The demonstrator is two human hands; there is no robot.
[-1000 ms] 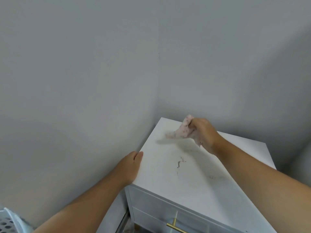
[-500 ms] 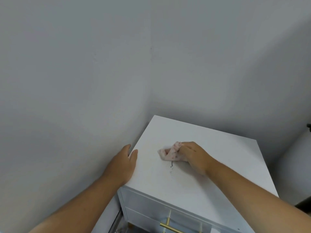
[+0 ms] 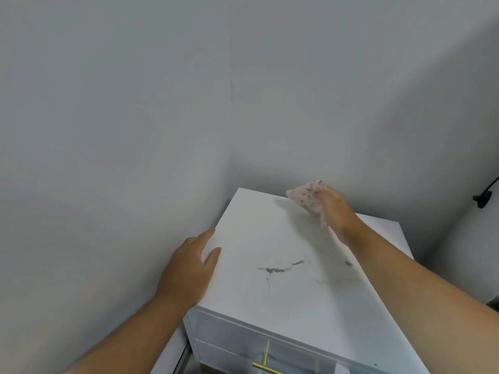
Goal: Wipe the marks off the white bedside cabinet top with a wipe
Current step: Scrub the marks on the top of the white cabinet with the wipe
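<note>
The white bedside cabinet top [image 3: 270, 238] stands in a wall corner. A grey streaky mark [image 3: 278, 269] runs across its middle, and a smaller smudge [image 3: 348, 263] lies to the right beside my right forearm. My right hand [image 3: 336, 211] is at the far edge of the top, closed on a crumpled, pink-speckled wipe [image 3: 306, 195] that sticks out to the left. My left hand [image 3: 191, 263] grips the cabinet's left edge, thumb on top and fingers down the side.
Grey walls close in behind and to the left of the cabinet. A drawer front with a brass handle [image 3: 266, 367] shows at the bottom. A black cable with a plug [image 3: 483, 198] hangs at the right edge.
My right hand has swept the wipe from the middle of the top to its far edge, uncovering the grey mark. The left hand stays on the left edge.
</note>
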